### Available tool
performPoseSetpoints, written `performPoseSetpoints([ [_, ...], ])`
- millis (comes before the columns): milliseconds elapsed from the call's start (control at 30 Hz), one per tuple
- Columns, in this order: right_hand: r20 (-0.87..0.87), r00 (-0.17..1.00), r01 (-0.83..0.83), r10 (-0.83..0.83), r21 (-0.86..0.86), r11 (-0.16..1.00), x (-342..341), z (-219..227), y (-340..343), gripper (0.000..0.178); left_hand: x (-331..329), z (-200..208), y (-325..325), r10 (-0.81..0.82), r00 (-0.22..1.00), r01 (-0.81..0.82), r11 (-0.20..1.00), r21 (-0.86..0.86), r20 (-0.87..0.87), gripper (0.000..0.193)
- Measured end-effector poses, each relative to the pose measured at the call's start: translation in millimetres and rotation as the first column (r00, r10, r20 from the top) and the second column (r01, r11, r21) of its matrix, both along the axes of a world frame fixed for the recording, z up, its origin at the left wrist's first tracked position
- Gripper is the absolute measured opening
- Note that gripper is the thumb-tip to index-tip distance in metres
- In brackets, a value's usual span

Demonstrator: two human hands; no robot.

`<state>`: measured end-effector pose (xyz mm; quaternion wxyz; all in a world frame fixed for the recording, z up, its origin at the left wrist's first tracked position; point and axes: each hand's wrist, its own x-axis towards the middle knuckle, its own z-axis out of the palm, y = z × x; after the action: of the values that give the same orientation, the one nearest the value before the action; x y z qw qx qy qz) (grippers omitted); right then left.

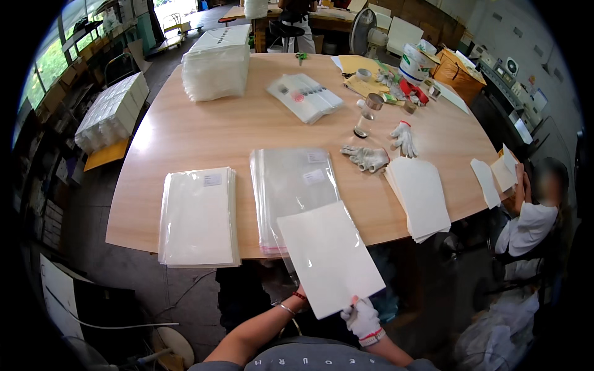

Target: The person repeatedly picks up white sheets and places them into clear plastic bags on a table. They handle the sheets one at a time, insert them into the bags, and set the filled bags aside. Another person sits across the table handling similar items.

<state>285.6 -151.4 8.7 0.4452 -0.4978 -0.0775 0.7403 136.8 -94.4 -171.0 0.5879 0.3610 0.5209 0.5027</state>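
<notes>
The shirt [309,357] is grey, 1 glove [364,321] white.

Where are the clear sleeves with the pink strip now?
In the head view, the clear sleeves lie at the near edge of the table, right of the wrapped white stack, partly hidden by the white sheet in the right hand.

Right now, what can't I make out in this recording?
- Head view: left hand, fingers hidden behind the white sheet.
- Head view: label on the left white stack, print too small.
- Head view: person at the back, head cut off by the top edge.
</notes>
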Motion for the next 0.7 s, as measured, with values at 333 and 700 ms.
performPoseSetpoints([
  [333, -0.315, 0.946, -0.038, 0.078, 0.130, 0.991, -45.9, -69.4, 98.0, 0.017, -29.5, 50.0, -7.0, -0.005, 0.972, 0.057, 0.975, -0.216, 0.233, 0.039],
  [700, 0.919, 0.394, -0.874, -0.025, 0.383, 0.299, -82.6, -22.6, 79.0, 0.009, -95.1, 78.8, -39.4, 0.100, 0.958, -0.012, 0.950, -0.313, 0.267, 0.039],
])
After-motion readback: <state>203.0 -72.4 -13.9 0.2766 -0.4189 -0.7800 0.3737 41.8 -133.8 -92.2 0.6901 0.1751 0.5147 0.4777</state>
